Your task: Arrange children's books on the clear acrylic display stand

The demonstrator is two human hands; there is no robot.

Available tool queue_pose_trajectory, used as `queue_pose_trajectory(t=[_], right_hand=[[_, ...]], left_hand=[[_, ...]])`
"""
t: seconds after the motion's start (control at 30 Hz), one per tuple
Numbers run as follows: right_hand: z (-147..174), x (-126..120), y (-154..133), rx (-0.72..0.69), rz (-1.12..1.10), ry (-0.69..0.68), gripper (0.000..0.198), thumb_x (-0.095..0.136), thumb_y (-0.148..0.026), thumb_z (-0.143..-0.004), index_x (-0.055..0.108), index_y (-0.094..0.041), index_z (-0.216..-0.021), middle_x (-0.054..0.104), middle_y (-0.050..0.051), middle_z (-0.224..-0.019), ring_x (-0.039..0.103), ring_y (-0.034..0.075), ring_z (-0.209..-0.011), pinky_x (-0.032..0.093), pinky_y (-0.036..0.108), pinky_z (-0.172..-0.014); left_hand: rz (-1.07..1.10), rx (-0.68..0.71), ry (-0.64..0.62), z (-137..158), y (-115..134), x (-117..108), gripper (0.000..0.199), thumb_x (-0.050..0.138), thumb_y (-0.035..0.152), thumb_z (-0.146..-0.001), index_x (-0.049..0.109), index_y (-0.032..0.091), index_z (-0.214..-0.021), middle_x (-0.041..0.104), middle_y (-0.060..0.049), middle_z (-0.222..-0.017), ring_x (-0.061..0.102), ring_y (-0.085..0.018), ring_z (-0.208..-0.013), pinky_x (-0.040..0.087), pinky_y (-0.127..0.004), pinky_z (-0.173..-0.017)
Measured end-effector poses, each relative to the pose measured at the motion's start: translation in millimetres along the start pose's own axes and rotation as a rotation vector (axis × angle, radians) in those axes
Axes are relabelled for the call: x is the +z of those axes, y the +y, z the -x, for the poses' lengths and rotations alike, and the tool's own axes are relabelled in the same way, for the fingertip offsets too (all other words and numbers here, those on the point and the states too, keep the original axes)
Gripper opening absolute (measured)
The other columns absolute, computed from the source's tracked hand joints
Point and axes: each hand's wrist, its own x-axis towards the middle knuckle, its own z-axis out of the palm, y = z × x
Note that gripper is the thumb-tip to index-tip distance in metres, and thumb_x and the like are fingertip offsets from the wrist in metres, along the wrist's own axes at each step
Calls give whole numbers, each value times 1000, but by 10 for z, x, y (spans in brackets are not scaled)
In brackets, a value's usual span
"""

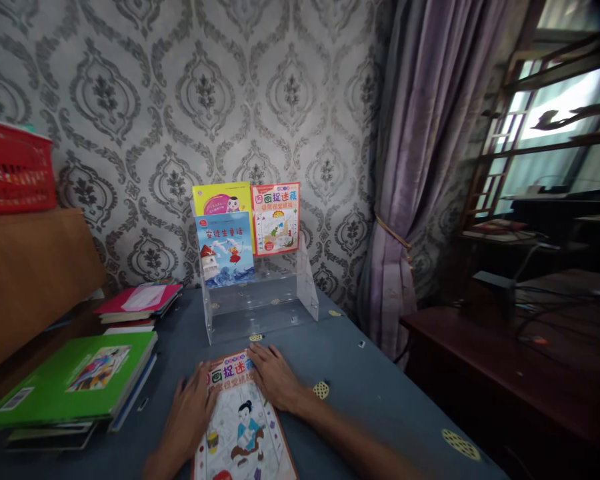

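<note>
One picture book lying flat on a cloth-covered table

From my remote seat, I see a wall in grey patterned paper filling the far side. The table, blue-grey, runs from near me to that wall. To the right hang a tied purple curtain and, nearer, a dark red desk. At far left, a red basket sits above a brown panel.

Mid-table, toward the wall, a clear stand holds three upright books: a yellow book, a blue book partly covering it, and a red-bordered book on the right. Left on the table are a green book atop a pile and, farther, a pink-covered book.

The picture book is near and central, with a seated figure on its cover. My left hand lies open along its left edge; my right hand, fingers extended, rests on its far right corner. I cannot tell whether any fingertips curl underneath. Smallest are the cloth's yellow pineapple prints.
</note>
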Motion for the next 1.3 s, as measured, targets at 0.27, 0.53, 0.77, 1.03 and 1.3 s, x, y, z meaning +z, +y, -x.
queue_pose_trajectory(t=[0.27, 0.53, 0.77, 1.03, 1.3], right_hand=[[147, -5, -103, -41, 32, 6, 49, 35, -24, -102, 51, -12, -147, 48, 15, -153, 36, 27, -148, 22, 54, -123], [628, -148, -300, -115, -3, -112, 54, 45, -29, -99, 45, -11, -151, 43, 15, -156, 36, 29, -148, 24, 57, -123], [715, -40, -166, -298, 12, -117, 52, 53, -23, -92, 55, -17, -144, 55, 14, -148, 47, 29, -140, 31, 52, -120], [-20, 168, -472, -391, -72, -144, 45, 49, -27, -98, 53, -19, -142, 55, 12, -149, 47, 23, -139, 26, 43, -122], [-619, 539, -620, -432, 50, -26, 42, 55, -21, -90, 61, -13, -131, 68, 16, -126, 60, 26, -117, 37, 44, -113]], left_hand=[[-75, 4, 24, -19, 43, 41, 54, 26, 27, -101, 44, 12, -149, 50, -19, -151, 45, -28, -143, 38, -55, -115], [-102, -20, -19, -15, 107, -50, 52, 29, 26, -102, 43, 13, -150, 49, -16, -152, 41, -25, -146, 36, -52, -117], [-41, -14, -9, -25, 89, -5, 53, 30, 24, -101, 42, 15, -151, 47, -15, -154, 40, -27, -146, 35, -55, -117], [-15, -43, 159, -91, -183, 408, 62, 25, 5, -88, 57, 12, -141, 59, -15, -143, 57, -25, -133, 46, -44, -111], [40, -45, 39, -145, -426, 485, 64, 28, 5, -88, 43, 3, -150, 51, -21, -150, 51, -26, -138, 43, -39, -114]])
